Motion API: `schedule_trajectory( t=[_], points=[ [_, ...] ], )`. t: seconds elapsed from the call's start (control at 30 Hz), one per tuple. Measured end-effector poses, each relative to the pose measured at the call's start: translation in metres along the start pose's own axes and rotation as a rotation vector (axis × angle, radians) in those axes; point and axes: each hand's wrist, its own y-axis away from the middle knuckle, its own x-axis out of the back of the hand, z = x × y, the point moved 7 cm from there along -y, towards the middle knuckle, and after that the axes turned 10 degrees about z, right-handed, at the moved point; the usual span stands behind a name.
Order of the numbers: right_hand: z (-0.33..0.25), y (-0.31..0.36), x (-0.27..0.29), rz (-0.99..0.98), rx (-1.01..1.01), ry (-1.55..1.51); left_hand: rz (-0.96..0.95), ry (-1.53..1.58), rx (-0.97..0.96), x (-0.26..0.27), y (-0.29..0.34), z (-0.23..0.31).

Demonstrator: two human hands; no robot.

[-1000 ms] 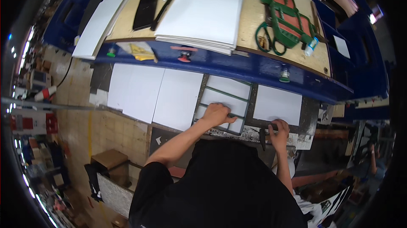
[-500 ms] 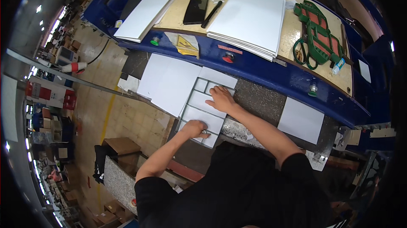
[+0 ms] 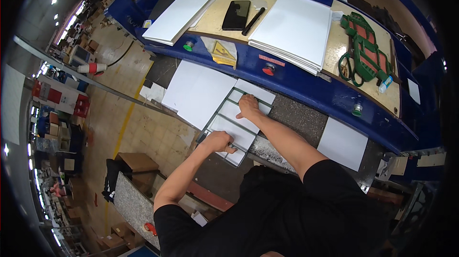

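Observation:
A dark green rectangular frame, split by thin crossbars into compartments, sits over white paper on the machine bed. It looks like a cutting die. White paper shows through its openings. My left hand is closed with bent fingers on the near part of the frame, around a bar. Farther off, my right hand curls its fingers over a bar near the far end, thumb apart. Part of the frame is hidden under both hands. A large white sheet lies to the left of the frame.
Behind a blue machine edge with a red button and green ones lie paper stacks, a phone, a black pen, green scissors and a green-and-red die. Another white sheet lies right of my right arm.
The frame now stands out darker and more tilted against the paper, with my hands still on it. My right fingers are curled more tightly over the far bar. The whole view has shifted slightly.

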Motion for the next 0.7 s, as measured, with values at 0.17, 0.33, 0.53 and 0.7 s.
schedule_trajectory(
  t=[0.17,0.33,0.53,0.7],
  points=[
    [-0.014,0.012,-0.014,-0.021,0.104,-0.146,0.028,0.012,0.056,-0.051,0.011,-0.022],
    [-0.002,0.000,-0.044,-0.147,0.022,-0.129,0.013,-0.011,0.003,-0.053,0.001,-0.020],
    [-0.002,0.007,-0.011,-0.232,0.121,-0.176,0.041,0.014,0.084,0.019,0.006,0.006],
    [0.009,-0.002,-0.022,-0.358,-0.020,-0.314,0.087,-0.040,0.037,0.024,0.006,0.018]
  ],
)
